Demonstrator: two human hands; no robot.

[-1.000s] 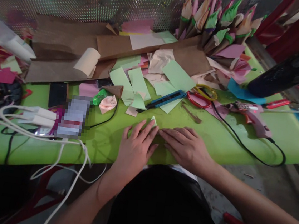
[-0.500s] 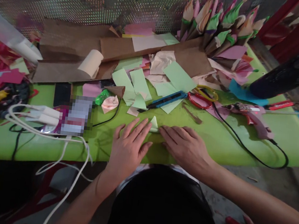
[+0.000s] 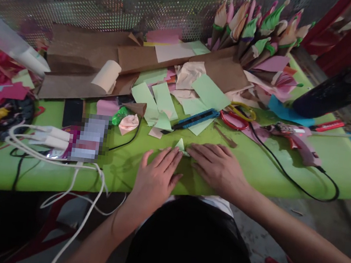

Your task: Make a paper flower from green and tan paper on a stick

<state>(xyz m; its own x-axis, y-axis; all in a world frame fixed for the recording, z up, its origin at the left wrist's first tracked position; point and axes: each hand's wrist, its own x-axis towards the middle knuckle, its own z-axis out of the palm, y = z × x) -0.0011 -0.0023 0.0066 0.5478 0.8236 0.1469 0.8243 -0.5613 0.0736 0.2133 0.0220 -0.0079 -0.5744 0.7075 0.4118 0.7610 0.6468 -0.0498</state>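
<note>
A small piece of pale green paper (image 3: 181,143), folded to a point, lies on the green tabletop (image 3: 119,180) close to the front edge. My left hand (image 3: 157,176) is laid flat, its fingertips over the paper's left side. On the other side my right hand (image 3: 217,168) rests palm down with stretched fingers, the tips at the paper's right edge. Most of the paper is hidden under the fingers. Just beyond my hands are a blue box cutter (image 3: 197,118) and several pale green paper strips (image 3: 165,100).
Red-handled scissors (image 3: 234,120) and a pink glue gun (image 3: 302,145) with a black cord lie right. A phone (image 3: 90,138) with white cables is left, near a small paper cone flower (image 3: 128,123). Brown paper (image 3: 86,53) and several paper flowers (image 3: 260,27) fill the back.
My left hand has shifted slightly right and toward me, its fingers covering more of the folded paper. The right hand has stayed nearly in place.
</note>
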